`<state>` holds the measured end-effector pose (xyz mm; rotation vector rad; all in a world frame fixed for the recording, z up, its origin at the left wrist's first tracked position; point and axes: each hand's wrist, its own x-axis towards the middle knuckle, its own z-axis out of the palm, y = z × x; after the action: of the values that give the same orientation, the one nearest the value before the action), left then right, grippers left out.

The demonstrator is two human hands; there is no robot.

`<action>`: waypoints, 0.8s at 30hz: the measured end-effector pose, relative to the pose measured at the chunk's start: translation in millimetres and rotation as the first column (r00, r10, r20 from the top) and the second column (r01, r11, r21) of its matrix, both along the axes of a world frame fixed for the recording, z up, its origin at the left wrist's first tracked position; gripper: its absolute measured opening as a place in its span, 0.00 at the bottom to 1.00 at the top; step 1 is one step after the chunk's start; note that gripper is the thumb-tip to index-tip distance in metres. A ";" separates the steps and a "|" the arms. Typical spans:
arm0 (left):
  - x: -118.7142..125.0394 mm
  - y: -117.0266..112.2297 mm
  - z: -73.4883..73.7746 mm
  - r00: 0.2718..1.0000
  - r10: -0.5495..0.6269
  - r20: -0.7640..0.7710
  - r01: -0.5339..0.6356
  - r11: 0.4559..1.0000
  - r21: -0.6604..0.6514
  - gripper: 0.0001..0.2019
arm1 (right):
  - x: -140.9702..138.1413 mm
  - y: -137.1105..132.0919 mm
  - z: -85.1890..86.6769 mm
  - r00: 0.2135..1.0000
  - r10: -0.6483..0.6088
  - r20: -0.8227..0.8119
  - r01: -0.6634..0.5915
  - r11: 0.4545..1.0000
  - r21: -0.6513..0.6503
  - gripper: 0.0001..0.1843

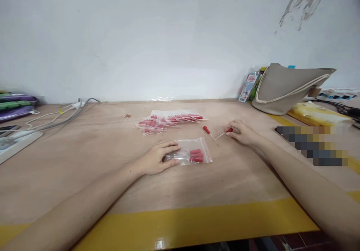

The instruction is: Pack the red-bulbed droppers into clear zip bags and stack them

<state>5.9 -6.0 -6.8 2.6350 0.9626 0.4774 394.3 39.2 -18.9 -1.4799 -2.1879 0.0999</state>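
Note:
My left hand (157,157) lies on the left end of a clear zip bag (184,143), fingers and thumb apart along its two edges. Inside that bag are several glass droppers with red rubber bulbs (196,155), their tubes pointing toward my palm. My right hand (242,131) is pinched on the red bulb of a loose dropper (222,134), whose thin tube points left. Another loose dropper (206,130) lies on the table just left of it, the two tubes close together. Beyond my hands, several packed zip bags with red bulbs (171,119) overlap in a row.
The wooden table (98,176) has yellow tape (180,224) along its front edge. Cables (70,112) and a white power strip (19,146) sit at left. A grey bag (287,89), a bottle (249,86), a yellow packet (317,114) and a blurred-out dark object (315,146) stand or lie at right.

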 end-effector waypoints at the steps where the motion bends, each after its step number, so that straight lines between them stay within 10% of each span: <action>1: -0.3 0.2 0.0 1.000 0.002 -0.005 -0.002 1.000 -0.001 0.25 | -0.6 -0.9 1.5 1.000 0.020 0.017 -0.021 1.000 0.018 0.08; 13: -0.9 0.1 0.3 1.000 0.013 -0.016 -0.013 1.000 -0.001 0.24 | 2.8 -3.4 4.5 0.979 0.174 -0.102 -0.185 0.976 -0.117 0.11; 24: -0.8 -0.4 1.3 1.000 0.011 -0.010 -0.011 1.000 0.002 0.24 | -33.4 -33.7 42.5 0.940 0.334 0.061 -0.331 0.942 -0.058 0.09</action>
<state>5.2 -6.3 -5.5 2.6376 0.9814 0.4679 360.9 5.4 23.6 -1.1370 -2.4917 0.2177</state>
